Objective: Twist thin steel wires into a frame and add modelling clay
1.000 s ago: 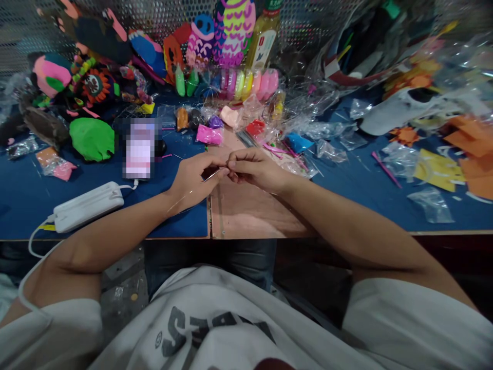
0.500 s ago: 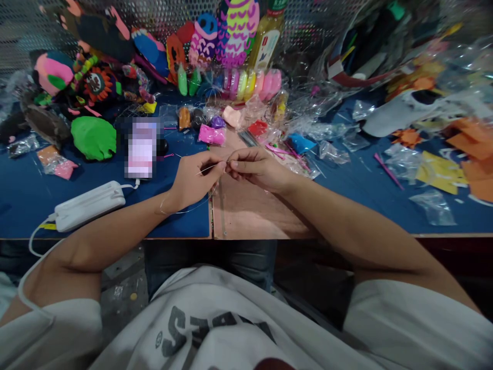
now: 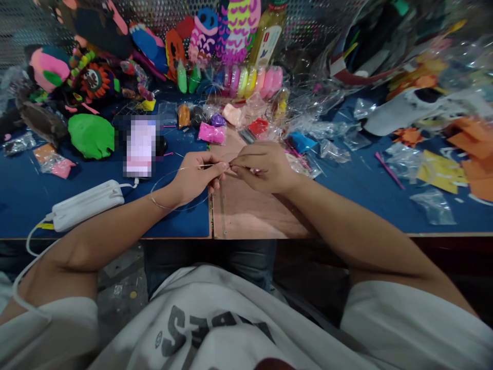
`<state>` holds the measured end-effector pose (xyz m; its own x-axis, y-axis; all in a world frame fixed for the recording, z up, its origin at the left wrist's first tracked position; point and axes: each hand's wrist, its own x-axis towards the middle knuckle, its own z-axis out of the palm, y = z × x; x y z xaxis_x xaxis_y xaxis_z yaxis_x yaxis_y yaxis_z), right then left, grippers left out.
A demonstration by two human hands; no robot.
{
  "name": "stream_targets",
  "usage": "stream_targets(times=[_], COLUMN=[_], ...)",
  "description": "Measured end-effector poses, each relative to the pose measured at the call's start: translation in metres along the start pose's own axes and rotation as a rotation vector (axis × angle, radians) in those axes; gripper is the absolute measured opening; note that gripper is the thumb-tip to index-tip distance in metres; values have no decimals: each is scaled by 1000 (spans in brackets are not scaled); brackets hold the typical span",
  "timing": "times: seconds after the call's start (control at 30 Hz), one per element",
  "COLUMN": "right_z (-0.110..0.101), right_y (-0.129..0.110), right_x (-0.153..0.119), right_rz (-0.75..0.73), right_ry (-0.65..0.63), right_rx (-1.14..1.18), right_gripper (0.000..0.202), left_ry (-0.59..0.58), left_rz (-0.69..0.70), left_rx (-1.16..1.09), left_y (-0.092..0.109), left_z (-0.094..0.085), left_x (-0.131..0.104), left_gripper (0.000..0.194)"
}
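Over the wooden board [image 3: 246,216] my two hands meet, fingertips nearly touching. My left hand [image 3: 196,177] pinches a thin, shiny wire [image 3: 169,208] between thumb and forefinger; it loops back over my left wrist and forearm. My right hand [image 3: 264,167] has its thumb and fingers pinched at the wire's end, close to the left fingertips. Any smaller piece between the fingers is too tiny to make out. Just beyond the hands lies a pink clay packet [image 3: 211,133].
A phone [image 3: 140,146] and a white power bank [image 3: 88,204] with a cable lie at left, near a green clay lump [image 3: 91,135]. Clay figures and a bottle [image 3: 268,35] stand at the back. Plastic wrappers and orange foam sheets [image 3: 475,136] cover the right side.
My right hand has turned so its back faces up, its fingers still pinched by the left. The wire loop at my left wrist has spread wider and shifted left.
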<state>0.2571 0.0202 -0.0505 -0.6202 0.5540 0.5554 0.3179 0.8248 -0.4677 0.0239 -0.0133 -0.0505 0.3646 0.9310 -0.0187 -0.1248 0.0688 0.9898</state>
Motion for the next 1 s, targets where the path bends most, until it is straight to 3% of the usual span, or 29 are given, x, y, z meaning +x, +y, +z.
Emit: stream_targets(times=[0.1,0.2,0.3,0.4,0.53,0.63,0.8,0.9,1.0], right_z=[-5,-5,-2,0,0,4,11,13,17], right_y=[4,7,7,2,-12,-22,-33,-32,-28], right_x=[-1,-1,-1,0,3,6,9,8,5], right_rz=[-138,-149,-91,129,512,724,839,805,679], right_ry=[-45,-20,131,209,122,63,91,64,39], right_rx=[-284,-354,-195,142,693,939,1030,999,847], right_gripper=[18,20,19,29,38,38,43,47,57], left_ry=[-46,-25,68,167,180,143,56,21,-4], left_rz=[-148,-212,-84,165,540,706,714,660,629], left_rx=[-132,-174,-107,119,571,813,864,815,736], left_y=[4,10,13,10,3,2,4,4,2], left_z=[0,2,2,-2,-12,-15,-12,-11,-11], left_x=[1,1,-1,-2,-4,-3,-3,-2,0], left_gripper=[39,35,29,23,21,24,23,23,27])
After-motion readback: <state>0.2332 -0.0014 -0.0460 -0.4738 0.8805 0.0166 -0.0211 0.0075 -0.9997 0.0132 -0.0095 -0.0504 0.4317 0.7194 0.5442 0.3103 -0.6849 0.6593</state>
